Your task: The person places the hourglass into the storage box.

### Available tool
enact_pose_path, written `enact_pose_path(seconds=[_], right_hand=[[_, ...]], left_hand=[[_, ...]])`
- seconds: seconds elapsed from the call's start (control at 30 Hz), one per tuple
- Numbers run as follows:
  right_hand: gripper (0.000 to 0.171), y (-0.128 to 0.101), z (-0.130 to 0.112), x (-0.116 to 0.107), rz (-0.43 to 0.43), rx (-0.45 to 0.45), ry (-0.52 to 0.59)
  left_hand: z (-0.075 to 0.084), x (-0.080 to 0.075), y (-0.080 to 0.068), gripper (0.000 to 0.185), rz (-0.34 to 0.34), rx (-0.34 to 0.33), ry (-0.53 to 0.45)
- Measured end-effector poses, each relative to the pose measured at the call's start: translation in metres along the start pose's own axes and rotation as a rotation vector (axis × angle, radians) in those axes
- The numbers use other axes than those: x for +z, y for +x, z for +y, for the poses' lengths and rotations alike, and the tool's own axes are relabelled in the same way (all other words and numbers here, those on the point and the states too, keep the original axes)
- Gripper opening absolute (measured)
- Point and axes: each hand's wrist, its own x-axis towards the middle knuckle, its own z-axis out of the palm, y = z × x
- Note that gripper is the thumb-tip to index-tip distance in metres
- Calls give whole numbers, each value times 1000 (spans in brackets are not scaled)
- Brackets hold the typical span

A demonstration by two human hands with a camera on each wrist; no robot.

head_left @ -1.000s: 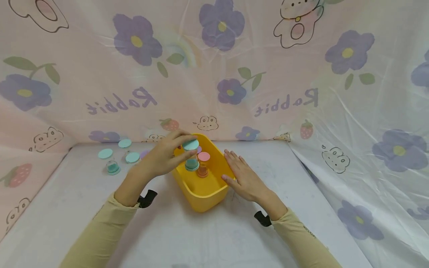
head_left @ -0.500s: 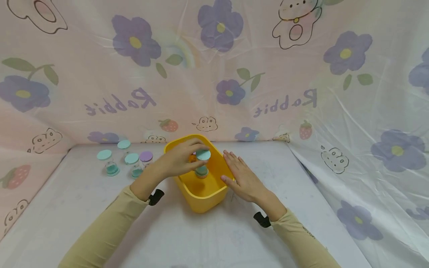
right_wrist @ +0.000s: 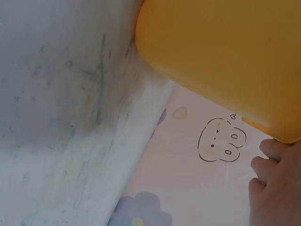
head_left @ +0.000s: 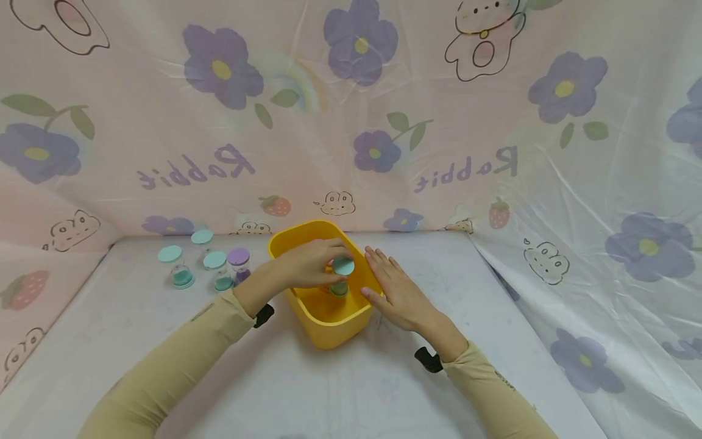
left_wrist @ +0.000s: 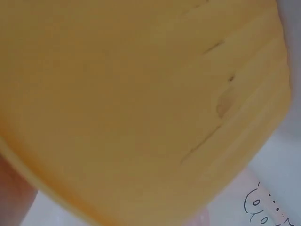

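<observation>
My left hand reaches over the left side of the yellow bin. Its thumb and fingers pinch a small sand timer by its pale teal top end, inside the bin. Behind those fingers is a partly hidden patch of orange. My right hand lies along the bin's right rim with fingers straight, touching it. In the left wrist view the bin wall fills most of the frame, and the sand timer is out of sight. The right wrist view has the bin's outer side beside my right fingers.
Left of the bin stand several sand timers: teal ones, another teal-topped one farther back, and a purple one. White cloth covers the table. A patterned curtain rises behind and at the sides.
My left hand has moved right and down into the bin with the teal sand timer. More of the timers on the left now show. My right hand stays at the rim.
</observation>
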Motion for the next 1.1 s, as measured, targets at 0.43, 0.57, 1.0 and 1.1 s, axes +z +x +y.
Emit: enact_pose_path(seconds=[0.43,0.57,1.0,1.1], right_hand=[[75,0,-1,0,8,-1,7],[75,0,0,0,2,4,10],[75,0,-1,1,4,-1,7],[75,0,0,1,0,4,8]], left_hand=[[-5,16,14,44,-124,5,38],[-7,19,15,42,-117,22,47],[-10,22,13,41,-89,26,84],[-11,22,13,42,-93,15,91]])
